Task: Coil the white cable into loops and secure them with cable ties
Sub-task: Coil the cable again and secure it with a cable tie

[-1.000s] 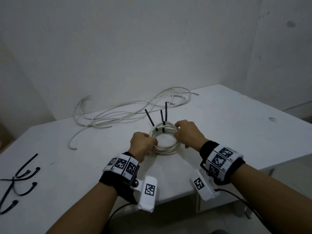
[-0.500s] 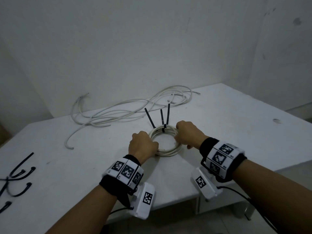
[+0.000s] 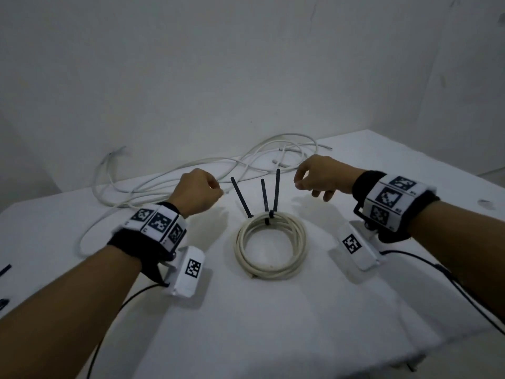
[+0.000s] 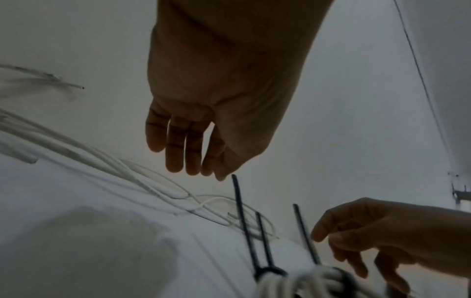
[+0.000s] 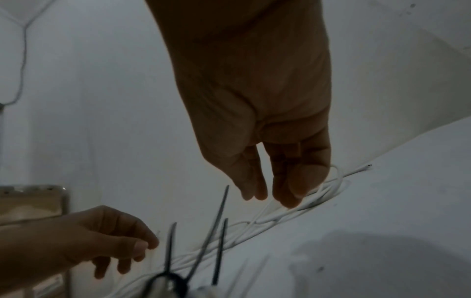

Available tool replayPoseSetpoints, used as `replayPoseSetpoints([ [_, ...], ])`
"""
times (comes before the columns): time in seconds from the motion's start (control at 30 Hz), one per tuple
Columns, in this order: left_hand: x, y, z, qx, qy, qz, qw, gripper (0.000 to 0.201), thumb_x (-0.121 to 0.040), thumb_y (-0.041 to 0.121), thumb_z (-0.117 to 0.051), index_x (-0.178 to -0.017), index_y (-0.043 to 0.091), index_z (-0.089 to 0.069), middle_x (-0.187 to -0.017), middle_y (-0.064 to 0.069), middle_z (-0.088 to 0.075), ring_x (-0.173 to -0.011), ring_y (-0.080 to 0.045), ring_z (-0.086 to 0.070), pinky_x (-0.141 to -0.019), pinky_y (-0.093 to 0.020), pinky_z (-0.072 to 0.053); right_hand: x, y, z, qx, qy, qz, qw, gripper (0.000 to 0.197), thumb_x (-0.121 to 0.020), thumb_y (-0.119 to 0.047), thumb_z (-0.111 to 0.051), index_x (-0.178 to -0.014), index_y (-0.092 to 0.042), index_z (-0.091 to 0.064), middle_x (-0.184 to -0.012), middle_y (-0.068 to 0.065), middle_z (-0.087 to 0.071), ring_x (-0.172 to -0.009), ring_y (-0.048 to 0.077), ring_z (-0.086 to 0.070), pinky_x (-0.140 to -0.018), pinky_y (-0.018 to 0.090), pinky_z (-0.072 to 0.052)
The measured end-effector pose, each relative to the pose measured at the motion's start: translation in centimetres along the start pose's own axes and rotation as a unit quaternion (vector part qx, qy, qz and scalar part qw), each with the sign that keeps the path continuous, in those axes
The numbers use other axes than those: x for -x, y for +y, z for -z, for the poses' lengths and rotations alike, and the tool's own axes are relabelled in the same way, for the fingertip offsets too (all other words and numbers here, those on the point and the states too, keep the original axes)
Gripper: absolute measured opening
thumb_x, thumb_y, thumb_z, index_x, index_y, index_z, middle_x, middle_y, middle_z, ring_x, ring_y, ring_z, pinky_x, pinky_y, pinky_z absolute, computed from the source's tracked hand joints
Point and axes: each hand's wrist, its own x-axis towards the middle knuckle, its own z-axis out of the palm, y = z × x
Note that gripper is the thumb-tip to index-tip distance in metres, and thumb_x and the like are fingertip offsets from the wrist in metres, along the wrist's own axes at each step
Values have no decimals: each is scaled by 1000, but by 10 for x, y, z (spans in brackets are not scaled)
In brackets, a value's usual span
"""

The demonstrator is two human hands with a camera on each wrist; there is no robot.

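On the white tabletop [image 3: 382, 310] in a bare white-walled corner lies the coiled white cable [image 3: 270, 248], three black cable ties [image 3: 264, 198] upright. Left hand [image 3: 198, 191] and right hand [image 3: 321, 175] hover loosely curled, each grip empty.

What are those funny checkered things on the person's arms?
Each bare forearm wears a black wrist strap: left wristband, right wristband. White tiles with black square codes cover them. Under each hangs a white camera box with its own code, trailing a thin black cable.
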Motion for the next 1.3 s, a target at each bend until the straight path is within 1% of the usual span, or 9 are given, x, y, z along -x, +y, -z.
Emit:
replayPoseSetpoints([
  [0.2,-82,-22,-35,-151,-67,-52,985,31,-85,33,-64,-108,12,-64,-109,-9,-62,-94,-24,-59,-75,-29,-47,-95,11,-1,141,-33,20,989,31,-92,-16,-55,-123,-12,-58,-109,12,-63,-82,27,-66,-57,30,-59],
  [0.3,-105,-28,-51,-194,-92,-53,975,36,-82,41,-66,-105,13,-65,-104,-7,-62,-93,-24,-59,-74,-29,-48,-129,9,-11,242,-54,37,968,43,-91,-15,-54,-134,-12,-49,-111,10,-59,-74,24,-61,-69,33,-55],
  [0.4,-117,-29,-58,-203,-102,-58,972,25,-82,36,-68,-94,14,-68,-96,-5,-63,-89,-24,-61,-71,-28,-47,-147,7,-19,367,-49,81,925,37,-90,-15,-53,-125,-3,-53,-117,14,-59,-96,28,-57,-79,30,-46],
  [0.5,-117,-28,-56,-227,-103,-61,967,14,-86,26,-62,-90,13,-64,-89,-5,-59,-79,-24,-57,-66,-28,-43,-149,8,-20,382,-38,98,918,20,-89,-12,-52,-106,-8,-60,-116,12,-59,-92,24,-52,-72,28,-37],
  [0.67,-106,-30,-33,-200,-35,-47,978,19,-89,24,-56,-87,7,-64,-85,-9,-63,-79,-29,-61,-68,-29,-44,-126,-3,13,294,52,114,948,11,-94,-23,-47,-95,-18,-57,-92,-1,-63,-88,22,-58,-74,30,-43],
  [0.77,-90,-23,-9,-209,34,-47,976,21,-91,26,-54,-89,8,-64,-85,-9,-64,-77,-28,-59,-69,-30,-38,-91,-23,54,160,103,138,972,9,-97,-22,-47,-89,-20,-52,-71,-8,-54,-77,19,-56,-65,27,-40],
  [0.9,-63,-10,34,-164,73,-46,983,21,-93,23,-54,-87,6,-63,-88,-13,-67,-80,-31,-60,-69,-31,-42,-38,-53,103,42,233,169,957,12,-97,-24,-48,-93,-16,-57,-80,-2,-53,-66,11,-47,-57,23,-36],
  [1.03,-30,7,78,-77,122,-52,988,18,-93,18,-57,-84,3,-63,-84,-14,-65,-73,-27,-58,-63,-30,-42,14,-83,137,-50,296,179,937,14,-96,-26,-51,-89,-15,-59,-79,-2,-56,-61,8,-48,-51,20,-36],
  [1.3,32,9,85,-70,129,-55,988,17,-89,13,-61,-89,-2,-68,-97,-19,-68,-92,-32,-62,-74,-31,-44,115,-107,141,-252,193,164,934,12,-88,-7,-60,-77,-2,-60,-58,6,-42,-47,16,-34,-43,24,-25],
])
